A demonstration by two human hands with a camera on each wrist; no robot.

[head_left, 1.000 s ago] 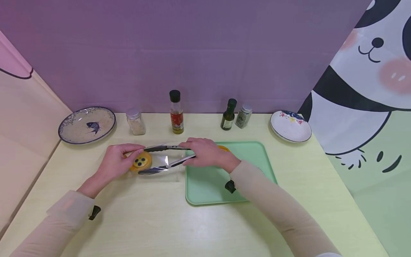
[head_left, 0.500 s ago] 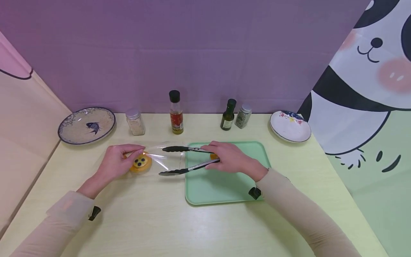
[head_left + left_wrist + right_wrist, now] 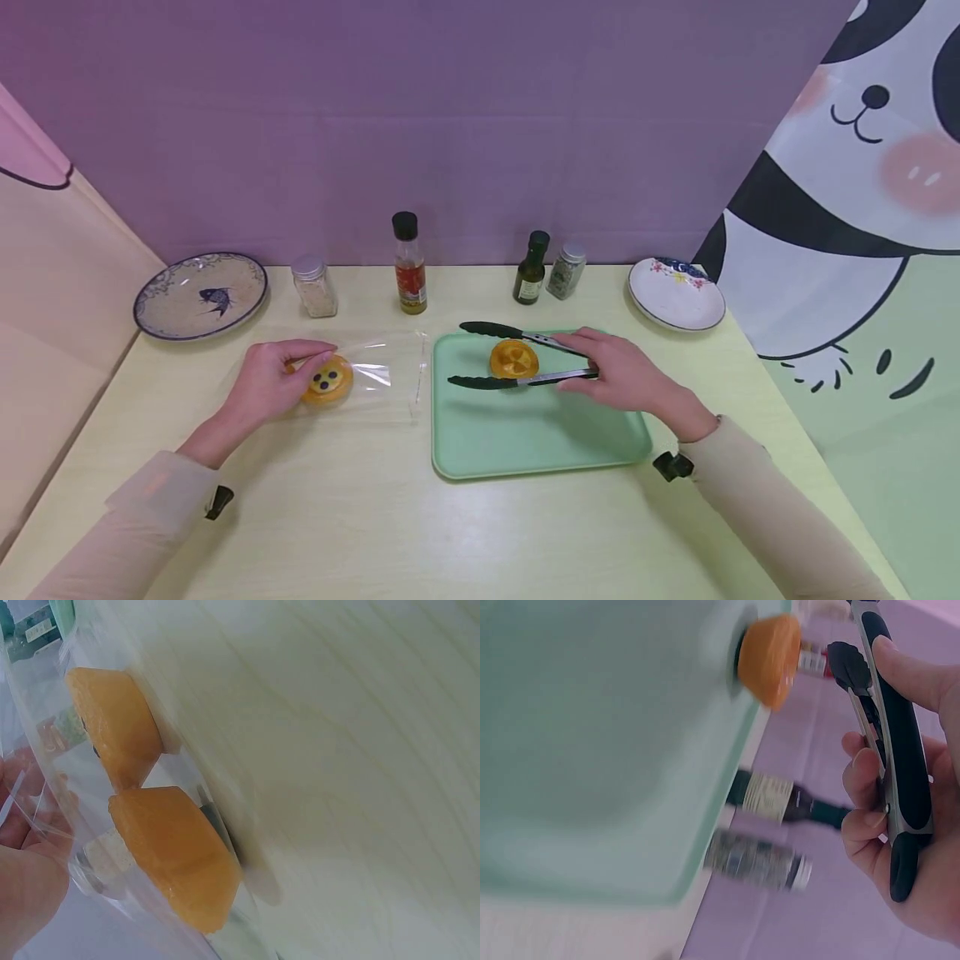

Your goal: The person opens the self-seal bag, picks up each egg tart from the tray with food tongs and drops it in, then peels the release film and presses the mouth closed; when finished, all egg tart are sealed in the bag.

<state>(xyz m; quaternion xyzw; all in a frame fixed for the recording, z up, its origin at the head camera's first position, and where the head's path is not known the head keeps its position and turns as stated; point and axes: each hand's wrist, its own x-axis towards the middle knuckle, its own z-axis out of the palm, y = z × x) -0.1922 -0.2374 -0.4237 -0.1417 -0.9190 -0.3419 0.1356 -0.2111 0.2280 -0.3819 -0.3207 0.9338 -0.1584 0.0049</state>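
Note:
My left hand [image 3: 272, 382] pinches the edge of a clear plastic bag [image 3: 396, 392] lying on the table. Inside the bag are two golden tarts; one tart [image 3: 327, 381], topped with dark berries, shows beside my fingers. The left wrist view shows both, the upper tart [image 3: 118, 720] nearly touching the lower tart [image 3: 180, 851]. Over the green tray [image 3: 517, 454], my right hand [image 3: 618, 371] grips black-tipped metal tongs [image 3: 483, 382] with their arms spread. From above, a third tart [image 3: 514, 359] on the tray appears between those arms.
Along the back stand a blue-rimmed plate [image 3: 180, 312], a pale jar [image 3: 315, 292], a red-labelled bottle [image 3: 411, 279], a dark bottle [image 3: 530, 275], a herb jar [image 3: 566, 273] and a floral dish [image 3: 667, 304]. A purple cloth [image 3: 480, 150] hangs behind the table.
My right hand has drawn the tongs rightward, from around the bag's mouth to above the tray, exposing the tart there. The left hand and the bagged tarts have stayed in place.

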